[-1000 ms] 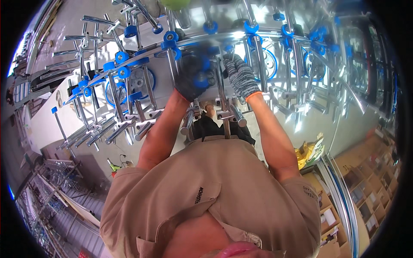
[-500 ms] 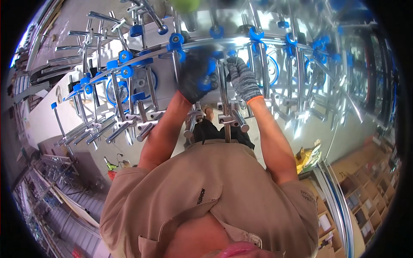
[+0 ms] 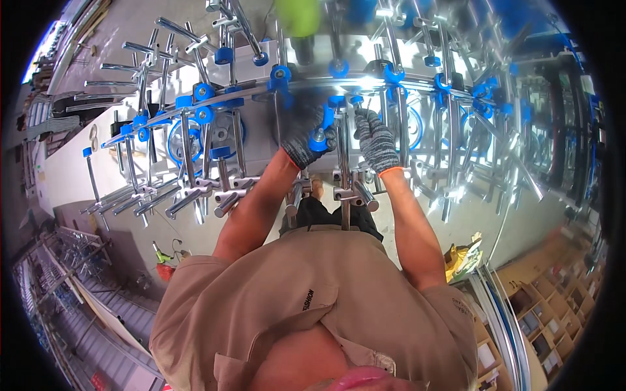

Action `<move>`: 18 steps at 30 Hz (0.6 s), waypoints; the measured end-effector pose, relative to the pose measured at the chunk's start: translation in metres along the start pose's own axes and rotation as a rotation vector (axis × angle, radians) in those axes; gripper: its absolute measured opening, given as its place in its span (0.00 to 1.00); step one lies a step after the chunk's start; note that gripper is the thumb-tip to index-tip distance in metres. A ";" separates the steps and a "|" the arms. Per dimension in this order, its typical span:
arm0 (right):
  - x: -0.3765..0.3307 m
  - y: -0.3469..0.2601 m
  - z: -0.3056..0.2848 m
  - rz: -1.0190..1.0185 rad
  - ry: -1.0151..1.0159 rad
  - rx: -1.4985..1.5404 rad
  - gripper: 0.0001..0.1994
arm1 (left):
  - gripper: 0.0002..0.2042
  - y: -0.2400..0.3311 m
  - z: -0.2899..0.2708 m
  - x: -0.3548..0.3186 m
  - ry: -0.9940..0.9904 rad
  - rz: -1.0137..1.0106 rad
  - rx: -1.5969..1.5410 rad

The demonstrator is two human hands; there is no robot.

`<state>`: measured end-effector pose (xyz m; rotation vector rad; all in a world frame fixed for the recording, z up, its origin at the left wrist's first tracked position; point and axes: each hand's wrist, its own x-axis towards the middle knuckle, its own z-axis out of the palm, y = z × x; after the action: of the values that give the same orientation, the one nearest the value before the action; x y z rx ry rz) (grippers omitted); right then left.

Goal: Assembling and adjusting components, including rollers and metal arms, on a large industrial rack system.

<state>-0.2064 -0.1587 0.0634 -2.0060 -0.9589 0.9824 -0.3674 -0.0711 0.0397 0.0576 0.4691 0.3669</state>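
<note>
My left hand [image 3: 304, 147], in a grey knit glove, is closed around a blue roller [image 3: 319, 141] with a metal centre. Its upper part is dark and blurred. My right hand [image 3: 378, 144], gloved alike with an orange cuff, has its fingers curled together just below a small blue roller [image 3: 356, 100]. What those fingertips grip is hidden. Between the hands stands an upright chrome rod [image 3: 343, 140], with a clamp block and short cross rod at its lower end. A long chrome rail [image 3: 306, 85] passes beyond both hands, with several blue rollers along it.
More chrome rods [image 3: 186, 146] with blue rollers line the left, and others crowd the right. A white machine bed [image 3: 78, 153] lies beneath. Out-of-focus yellow-green and blue shapes hang close at the top. Wooden compartment shelving [image 3: 554, 306] is at lower right, beside a yellow bag [image 3: 463, 257].
The whole scene sits slightly lower in the picture. My left hand has turned and its blur is less, so the blue roller in it shows more plainly. My right hand keeps nearly the same place.
</note>
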 end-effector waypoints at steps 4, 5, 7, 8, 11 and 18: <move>0.002 0.017 0.001 -0.258 0.158 -0.305 0.14 | 0.11 0.002 0.004 -0.002 -0.041 0.015 0.105; 0.003 0.014 0.002 -0.241 0.141 -0.240 0.13 | 0.10 0.002 0.004 -0.003 -0.021 0.048 0.159; -0.002 0.009 -0.002 -0.124 0.042 -0.069 0.15 | 0.10 0.002 0.004 -0.004 0.020 0.037 0.139; -0.002 0.011 -0.002 -0.120 0.047 -0.070 0.15 | 0.09 0.004 0.008 -0.004 0.037 0.042 0.157; -0.005 0.004 -0.007 -0.083 0.009 -0.081 0.17 | 0.09 0.004 0.017 -0.007 0.057 0.063 0.171; 0.000 0.003 -0.002 -0.221 0.011 -0.205 0.15 | 0.10 0.005 0.019 -0.010 -0.007 0.108 0.327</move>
<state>-0.2042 -0.1605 0.0622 -2.0134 -1.2894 0.7777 -0.3681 -0.0697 0.0617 0.4031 0.5169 0.3931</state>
